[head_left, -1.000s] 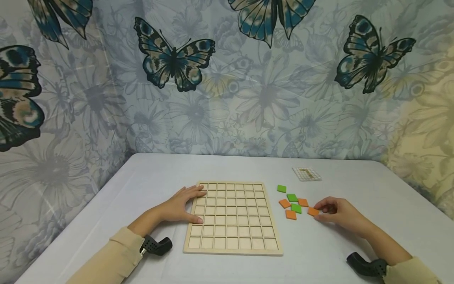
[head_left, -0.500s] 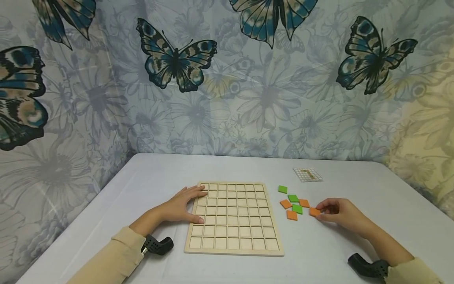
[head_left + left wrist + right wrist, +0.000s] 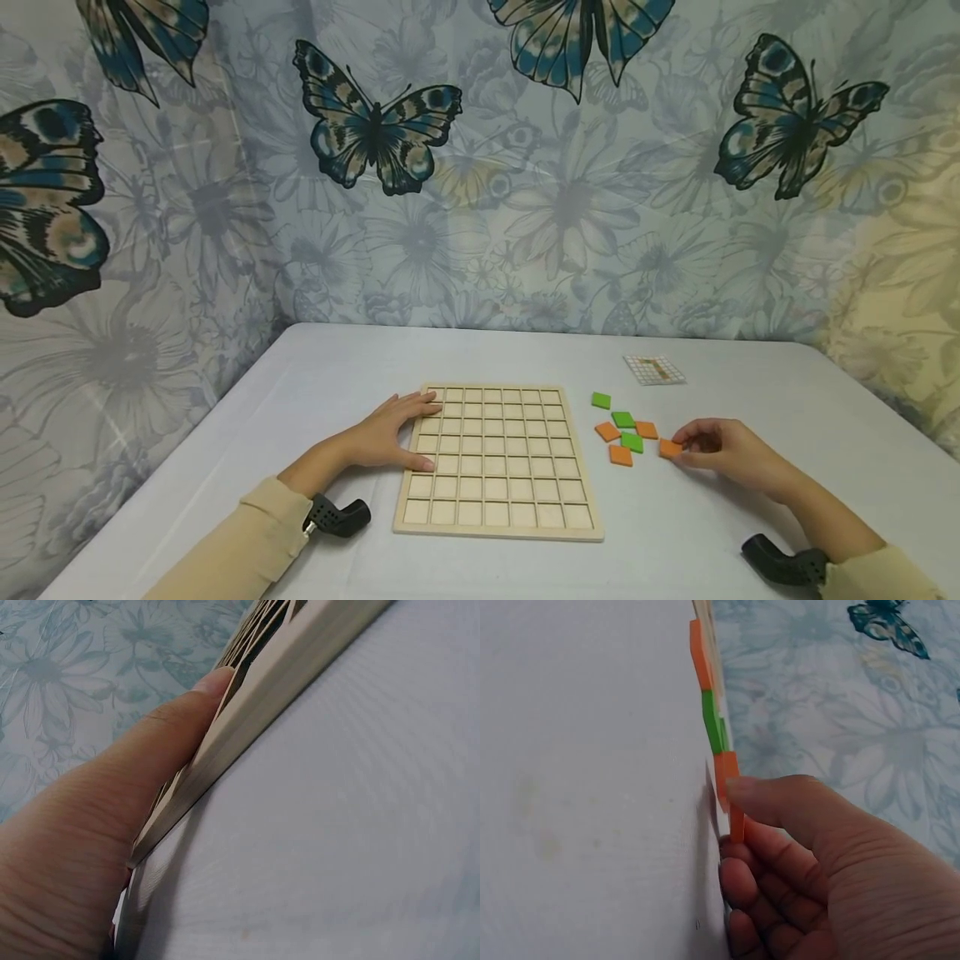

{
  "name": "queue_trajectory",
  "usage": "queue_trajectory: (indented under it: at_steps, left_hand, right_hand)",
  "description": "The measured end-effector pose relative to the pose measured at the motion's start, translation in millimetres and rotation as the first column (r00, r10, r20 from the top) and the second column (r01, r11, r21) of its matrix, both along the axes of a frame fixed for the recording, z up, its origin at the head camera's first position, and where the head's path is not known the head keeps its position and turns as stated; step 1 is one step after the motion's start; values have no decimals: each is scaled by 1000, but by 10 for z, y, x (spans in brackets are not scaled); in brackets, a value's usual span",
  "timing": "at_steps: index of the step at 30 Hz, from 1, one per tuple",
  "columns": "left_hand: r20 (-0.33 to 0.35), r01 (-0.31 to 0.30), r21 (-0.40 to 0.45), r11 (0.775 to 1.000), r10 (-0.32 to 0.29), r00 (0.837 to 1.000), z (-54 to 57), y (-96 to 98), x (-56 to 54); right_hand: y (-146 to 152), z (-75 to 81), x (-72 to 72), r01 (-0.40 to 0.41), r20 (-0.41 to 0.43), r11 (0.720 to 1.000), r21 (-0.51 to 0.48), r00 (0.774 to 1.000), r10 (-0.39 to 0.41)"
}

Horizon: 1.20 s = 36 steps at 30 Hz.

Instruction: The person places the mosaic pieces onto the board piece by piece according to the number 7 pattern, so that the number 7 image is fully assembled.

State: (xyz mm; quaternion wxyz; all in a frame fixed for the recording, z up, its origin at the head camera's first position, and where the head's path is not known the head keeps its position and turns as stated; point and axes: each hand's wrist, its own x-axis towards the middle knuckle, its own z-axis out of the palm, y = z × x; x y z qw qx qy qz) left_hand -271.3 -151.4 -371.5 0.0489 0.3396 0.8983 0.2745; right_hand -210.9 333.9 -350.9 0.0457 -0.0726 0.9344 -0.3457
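A wooden grid board [image 3: 498, 533] with rows of square cells lies flat on the table. My left hand [image 3: 382, 433] rests on its left edge, fingers and thumb spread over the rim; in the left wrist view the thumb [image 3: 176, 724] lies on the board's frame [image 3: 247, 727]. Out to the right, my right hand [image 3: 723, 450] pinches an orange square tile [image 3: 667, 448] between thumb and fingers. The right wrist view shows that tile [image 3: 737, 825] tilted on edge, under the thumb tip. Other fingers curl beneath it, close to the tabletop.
Between board and right hand lie loose tiles: green ones [image 3: 601, 401] and orange ones [image 3: 620, 456], several in all. Behind them is a small gridded pattern card [image 3: 654, 370]. The white table [image 3: 337, 358] backs onto a butterfly-print wall cloth [image 3: 420, 242].
The whole head view has drifted slightly, so everything appears a little farther right. Both hands keep the same poses, the right one on the orange tile throughout.
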Motion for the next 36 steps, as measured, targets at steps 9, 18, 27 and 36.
queue_trajectory:
  at_steps: [9,18,27,36]
  left_hand:
    - [3,-14,1,1000,14,1000,-17,-4,-11]
    - [85,-38,34,999,35,996,-3,0,9]
    - [109,-63,29,998,59,992,29,20,40]
    - [100,-55,34,998,51,994,19,13,31]
  right_hand:
    - [64,145,-42,-68,-7,997,30,998,68]
    - [-40,272,-85,-87,-41,996,4,995,87]
    - [-191,372,-175,-116,-81,993,1,990,115]
    - [-439,441,-288,-153,-110,988,10,982,153]
